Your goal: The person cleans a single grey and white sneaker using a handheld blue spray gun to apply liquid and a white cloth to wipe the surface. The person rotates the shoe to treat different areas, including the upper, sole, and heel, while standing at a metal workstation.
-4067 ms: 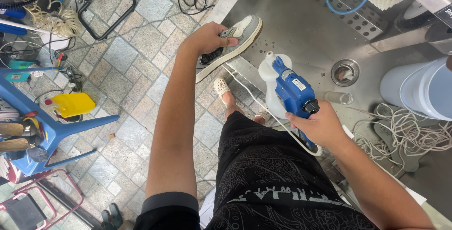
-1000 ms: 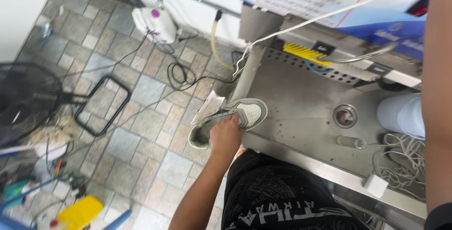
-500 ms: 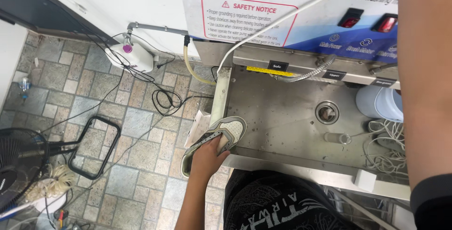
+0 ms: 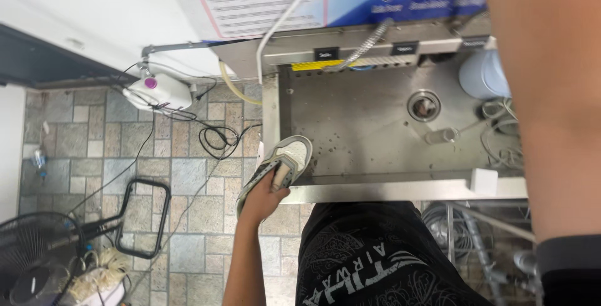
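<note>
Left hand [image 4: 266, 194] at frame centre grips the grey-and-white sneaker [image 4: 275, 165] at the steel sink [image 4: 363, 127]'s near-left corner, long axis toe toward upper right, while the right hand is raised out of frame, grip unknowable.

We see a brushed stainless-steel sink basin [image 4: 369, 137], dull and speckled with dark spots. Our left hand [image 4: 266, 196] grips a sneaker [image 4: 278, 165] of matt grey suede-like panels and perforated white leather-like toe. The floor [image 4: 188, 181] is rough stone tile. Our shorts [image 4: 375, 256] are black printed cloth.
</note>
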